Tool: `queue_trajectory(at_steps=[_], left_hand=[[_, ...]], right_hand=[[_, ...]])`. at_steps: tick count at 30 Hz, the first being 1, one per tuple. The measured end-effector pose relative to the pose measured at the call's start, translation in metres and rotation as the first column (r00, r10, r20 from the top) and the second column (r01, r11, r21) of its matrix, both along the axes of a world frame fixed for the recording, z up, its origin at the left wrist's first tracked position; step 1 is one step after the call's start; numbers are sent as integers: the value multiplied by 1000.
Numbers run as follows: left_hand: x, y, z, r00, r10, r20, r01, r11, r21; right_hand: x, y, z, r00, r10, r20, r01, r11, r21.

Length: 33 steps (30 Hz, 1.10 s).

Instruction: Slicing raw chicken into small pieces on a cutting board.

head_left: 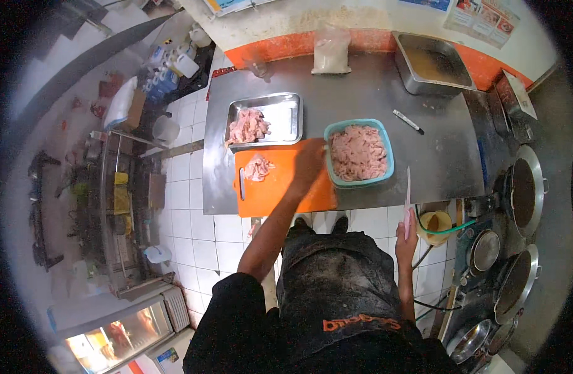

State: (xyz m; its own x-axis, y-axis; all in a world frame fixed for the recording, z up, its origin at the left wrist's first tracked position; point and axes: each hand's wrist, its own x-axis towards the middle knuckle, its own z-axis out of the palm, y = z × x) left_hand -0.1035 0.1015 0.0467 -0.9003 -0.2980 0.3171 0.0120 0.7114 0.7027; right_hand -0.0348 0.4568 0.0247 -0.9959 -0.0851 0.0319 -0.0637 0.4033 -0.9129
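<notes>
My right hand [406, 241] is closed around the pink handle of a knife [408, 194], its blade pointing away from me beside the table's front edge. Over the right part of an orange cutting board [286, 196], my left hand [309, 163] is smeared by motion, close to the left rim of a turquoise tub. Its fingers do not show clearly. Cut pale pink raw meat [359, 153] fills that tub [390, 167]. A small heap of raw meat [258, 168] lies on the board's left side. Behind the board, a steel tray [291, 138] holds more raw meat pieces [250, 126].
A marker [408, 121] lies right of the tub on the steel table [436, 162]. At the back stand a bag of pale contents [331, 51] and a deep steel pan [417, 84]. Woks [524, 190] line the right side. A yellow bucket [435, 225] is below.
</notes>
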Motion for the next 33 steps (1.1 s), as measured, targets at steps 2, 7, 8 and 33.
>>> queue_trajectory(at_steps=[2,7,8,33], left_hand=[[36,-47,-21,958,203,-203,-247,944,-218],[99,-138,-52,886,345,311,-304,937,-173],[113,-154,-73,948,312,60,-317,932,176],[118,-60,-29,996,-70,63,88,935,-344]], right_hand=[[-5,-7,-8,994,-64,91,82,973,-215],[-19,-46,12,998,59,25,-51,966,-255],[-24,-57,11,990,140,30,-127,953,-276],[34,-188,-49,772,428,470,-468,883,-36]])
